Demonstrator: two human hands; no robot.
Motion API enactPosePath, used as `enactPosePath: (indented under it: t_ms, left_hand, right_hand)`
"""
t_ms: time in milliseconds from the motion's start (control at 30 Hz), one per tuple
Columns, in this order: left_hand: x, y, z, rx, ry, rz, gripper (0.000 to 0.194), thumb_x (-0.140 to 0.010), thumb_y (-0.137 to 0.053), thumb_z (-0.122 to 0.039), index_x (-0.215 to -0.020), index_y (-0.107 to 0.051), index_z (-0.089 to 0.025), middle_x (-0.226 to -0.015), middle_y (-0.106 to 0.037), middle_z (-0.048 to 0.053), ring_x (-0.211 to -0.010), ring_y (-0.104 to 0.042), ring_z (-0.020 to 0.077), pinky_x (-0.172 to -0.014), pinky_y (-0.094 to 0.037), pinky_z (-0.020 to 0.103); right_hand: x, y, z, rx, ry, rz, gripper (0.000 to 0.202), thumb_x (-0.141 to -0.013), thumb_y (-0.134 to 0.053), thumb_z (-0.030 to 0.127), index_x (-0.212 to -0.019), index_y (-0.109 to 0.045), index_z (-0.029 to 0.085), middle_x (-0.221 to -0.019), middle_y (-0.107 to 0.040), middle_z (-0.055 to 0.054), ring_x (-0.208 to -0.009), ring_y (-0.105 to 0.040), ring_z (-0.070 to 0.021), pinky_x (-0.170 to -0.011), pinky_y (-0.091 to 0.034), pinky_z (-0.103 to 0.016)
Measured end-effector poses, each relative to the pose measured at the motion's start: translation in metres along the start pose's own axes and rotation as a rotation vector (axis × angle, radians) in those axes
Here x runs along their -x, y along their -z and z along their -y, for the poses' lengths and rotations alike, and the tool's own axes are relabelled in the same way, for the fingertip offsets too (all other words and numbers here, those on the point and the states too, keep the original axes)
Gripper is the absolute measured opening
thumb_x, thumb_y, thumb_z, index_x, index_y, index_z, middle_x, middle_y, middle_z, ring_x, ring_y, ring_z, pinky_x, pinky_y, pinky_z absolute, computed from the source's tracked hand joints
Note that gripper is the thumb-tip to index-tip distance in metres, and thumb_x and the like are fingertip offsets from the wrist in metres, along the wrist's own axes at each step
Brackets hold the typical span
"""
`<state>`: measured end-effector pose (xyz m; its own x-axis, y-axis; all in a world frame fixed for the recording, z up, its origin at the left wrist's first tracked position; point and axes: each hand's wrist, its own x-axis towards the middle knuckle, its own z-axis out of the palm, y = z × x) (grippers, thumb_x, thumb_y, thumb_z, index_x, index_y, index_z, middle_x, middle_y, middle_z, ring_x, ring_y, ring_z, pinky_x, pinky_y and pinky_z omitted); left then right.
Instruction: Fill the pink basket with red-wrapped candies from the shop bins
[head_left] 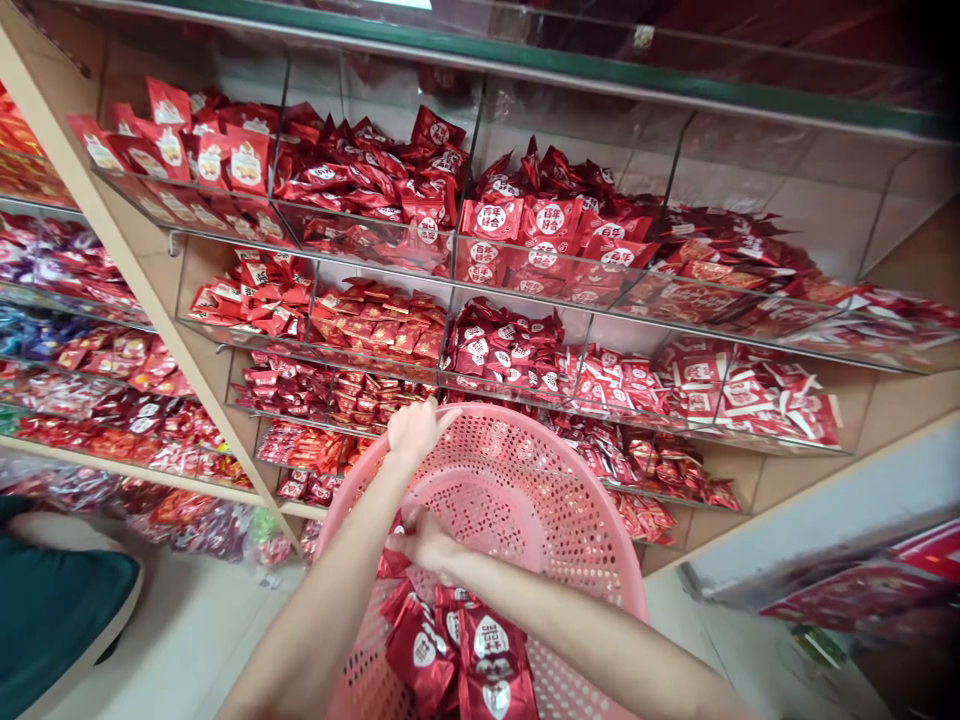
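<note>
My left hand (414,432) is closed over the far rim of a round pink plastic basket (604,500) with perforated walls. Inside the basket, my right hand (429,545) has its fingers bent around a small red packet (395,560), partly hidden behind the hand and the left forearm. Several shiny dark red packets (491,640) with white heart-shaped labels lie at the near side of the basket, below my right wrist. The far part of the basket's floor shows through bare.
Ahead stand tiered shelves with clear dividers, filled with red packets (551,220). A wooden upright (142,270) separates them from more shelves of colourful packets (67,255) at left. A person's dark green garment (64,620) shows at lower left, above the tiled floor (217,610).
</note>
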<state>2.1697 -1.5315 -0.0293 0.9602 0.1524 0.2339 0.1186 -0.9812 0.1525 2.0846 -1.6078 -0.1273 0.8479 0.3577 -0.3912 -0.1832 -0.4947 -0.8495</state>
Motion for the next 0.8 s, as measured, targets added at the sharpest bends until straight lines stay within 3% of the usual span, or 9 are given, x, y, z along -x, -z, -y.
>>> enactPosePath:
  t_ms: [100, 333, 467, 533, 667, 733, 800]
  left_hand:
    - [0.001, 0.002, 0.002, 0.001, 0.007, 0.007, 0.077, -0.075, -0.010, -0.070, -0.099, -0.060, -0.016, -0.088, -0.065, 0.014, -0.084, -0.061, 0.0261, -0.070, -0.042, 0.035]
    - [0.001, 0.003, 0.001, -0.012, 0.030, 0.014, 0.075, -0.076, -0.012, -0.069, -0.099, -0.060, -0.016, -0.090, -0.065, 0.014, -0.085, -0.061, 0.0260, -0.071, -0.043, 0.034]
    - [0.000, 0.003, 0.001, -0.015, 0.018, 0.006, 0.075, -0.077, -0.011, -0.068, -0.098, -0.060, -0.016, -0.088, -0.065, 0.013, -0.084, -0.061, 0.0261, -0.070, -0.043, 0.034]
    - [0.000, 0.003, 0.002, -0.020, 0.029, 0.016, 0.074, -0.077, -0.011, -0.068, -0.099, -0.060, -0.017, -0.089, -0.065, 0.013, -0.085, -0.061, 0.0257, -0.071, -0.043, 0.034]
    - [-0.001, 0.004, 0.005, -0.026, 0.049, 0.030, 0.074, -0.077, -0.013, -0.068, -0.099, -0.059, -0.016, -0.090, -0.065, 0.013, -0.087, -0.060, 0.0262, -0.073, -0.043, 0.034]
    - [-0.003, 0.004, 0.005, -0.022, 0.046, 0.029, 0.074, -0.077, -0.012, -0.069, -0.100, -0.059, -0.016, -0.091, -0.065, 0.014, -0.086, -0.060, 0.0265, -0.072, -0.043, 0.035]
    - [-0.004, 0.004, 0.004, -0.019, 0.043, 0.026, 0.075, -0.076, -0.013, -0.069, -0.102, -0.059, -0.016, -0.091, -0.065, 0.014, -0.086, -0.060, 0.0265, -0.072, -0.043, 0.035]
  right_hand:
    - [0.002, -0.006, -0.002, -0.056, -0.027, -0.091, 0.027, -0.059, -0.068, 0.031, -0.072, -0.049, 0.016, -0.059, -0.044, 0.006, -0.054, -0.041, -0.0081, -0.051, -0.032, -0.022]
    - [0.007, -0.018, 0.005, -0.298, -0.028, -0.098, 0.033, -0.053, -0.072, 0.026, -0.066, -0.043, 0.017, -0.055, -0.043, 0.007, -0.051, -0.039, -0.0072, -0.051, -0.034, -0.023]
    - [0.015, 0.006, 0.016, -0.318, 0.008, -0.066, 0.033, -0.055, -0.070, 0.021, -0.073, -0.043, 0.017, -0.061, -0.046, 0.007, -0.055, -0.043, -0.0072, -0.054, -0.036, -0.022]
    - [0.028, 0.029, 0.023, -0.304, 0.058, 0.030, 0.038, -0.057, -0.069, 0.021, -0.083, -0.042, 0.017, -0.065, -0.049, 0.006, -0.057, -0.045, -0.0075, -0.054, -0.036, -0.022]
    - [0.070, 0.067, 0.026, -0.145, 0.108, 0.408, 0.063, -0.056, -0.072, 0.026, -0.108, -0.036, 0.019, -0.069, -0.049, 0.007, -0.055, -0.043, -0.0072, -0.050, -0.034, -0.020]
    - [0.088, 0.072, 0.020, 0.030, 0.146, 0.497, 0.073, -0.054, -0.074, 0.031, -0.116, -0.036, 0.021, -0.069, -0.047, 0.007, -0.056, -0.042, -0.0076, -0.050, -0.032, -0.020]
    - [0.099, 0.067, 0.011, 0.226, 0.219, 0.488, 0.075, -0.052, -0.075, 0.037, -0.117, -0.040, 0.023, -0.071, -0.048, 0.005, -0.061, -0.043, -0.0098, -0.052, -0.033, -0.020]
